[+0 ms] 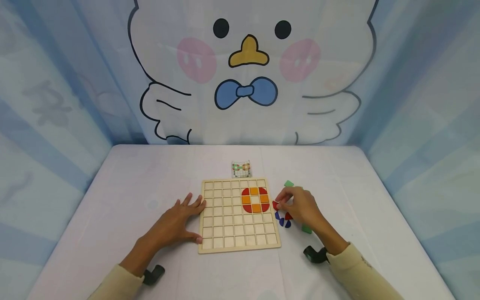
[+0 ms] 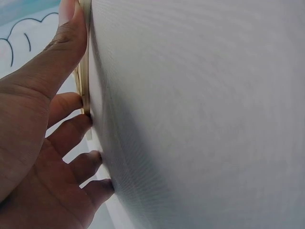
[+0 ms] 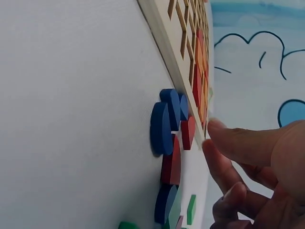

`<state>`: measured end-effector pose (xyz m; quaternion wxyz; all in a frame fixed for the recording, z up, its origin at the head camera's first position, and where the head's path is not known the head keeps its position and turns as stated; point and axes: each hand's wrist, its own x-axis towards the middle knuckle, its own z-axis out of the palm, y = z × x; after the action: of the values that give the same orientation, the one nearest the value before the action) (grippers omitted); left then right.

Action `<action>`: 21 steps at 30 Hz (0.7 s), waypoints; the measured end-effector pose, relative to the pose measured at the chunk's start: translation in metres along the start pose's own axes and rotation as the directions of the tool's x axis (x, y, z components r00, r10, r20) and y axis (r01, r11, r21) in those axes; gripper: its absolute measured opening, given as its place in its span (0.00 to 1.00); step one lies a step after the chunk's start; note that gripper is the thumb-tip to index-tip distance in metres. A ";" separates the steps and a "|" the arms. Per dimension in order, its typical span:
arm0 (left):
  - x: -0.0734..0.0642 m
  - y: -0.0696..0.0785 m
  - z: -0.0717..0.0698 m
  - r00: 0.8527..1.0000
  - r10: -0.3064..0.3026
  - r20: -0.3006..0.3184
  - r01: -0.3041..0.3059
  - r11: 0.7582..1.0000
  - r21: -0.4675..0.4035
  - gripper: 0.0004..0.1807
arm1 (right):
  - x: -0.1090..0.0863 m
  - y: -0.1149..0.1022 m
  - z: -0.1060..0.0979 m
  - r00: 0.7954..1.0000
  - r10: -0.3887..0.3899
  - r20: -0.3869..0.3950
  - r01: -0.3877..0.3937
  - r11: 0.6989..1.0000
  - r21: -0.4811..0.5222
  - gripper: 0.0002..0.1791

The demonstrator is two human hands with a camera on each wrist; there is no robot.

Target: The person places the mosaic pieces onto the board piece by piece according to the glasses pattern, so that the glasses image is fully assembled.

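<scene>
A wooden grid board (image 1: 223,221) lies mid-table, with a ring of red quarter-round pieces and orange squares (image 1: 256,208) in its upper right cells. At the board's left edge rests my left hand (image 1: 176,223), fingers spread and thumb touching the rim. Past the right edge, my right hand (image 1: 301,205) hovers low over loose pieces, its thumb and index tips close together by a red quarter-round piece (image 1: 275,205). The right wrist view shows that red piece (image 3: 188,132) lying beside the board, with nothing visible between the thumb and index finger.
Blue rounded pieces (image 1: 281,222), another red piece (image 1: 288,216) and green pieces (image 1: 288,183) (image 1: 306,228) lie right of the board, partly under the right hand. A small pattern card (image 1: 241,169) lies behind the board. A printed curtain (image 1: 247,121) hangs behind the table.
</scene>
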<state>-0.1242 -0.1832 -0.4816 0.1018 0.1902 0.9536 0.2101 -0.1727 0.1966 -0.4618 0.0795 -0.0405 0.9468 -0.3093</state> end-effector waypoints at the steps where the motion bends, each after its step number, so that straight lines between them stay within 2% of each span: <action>1: 0.000 0.000 0.000 1.000 0.000 0.000 0.000 1.000 -0.001 0.62 | -0.001 0.001 -0.001 1.000 0.008 0.015 -0.008 1.000 -0.002 0.05; 6: 0.000 0.000 0.001 1.000 -0.004 0.005 0.003 1.000 0.007 0.61 | -0.005 0.007 0.001 0.997 -0.010 0.075 0.011 1.000 -0.016 0.07; 15: 0.001 -0.001 0.001 1.000 -0.012 0.008 0.012 1.000 0.002 0.62 | -0.010 0.005 -0.002 0.991 -0.039 0.125 0.049 0.996 -0.074 0.08; 21: 0.000 -0.001 0.001 1.000 -0.028 0.013 0.028 1.000 -0.002 0.62 | -0.011 0.006 -0.001 0.986 -0.053 0.157 0.065 0.995 -0.072 0.08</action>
<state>-0.1247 -0.1833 -0.4825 0.1112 0.1783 0.9552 0.2083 -0.1627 0.2035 -0.4633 0.1419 -0.0956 0.9473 -0.2710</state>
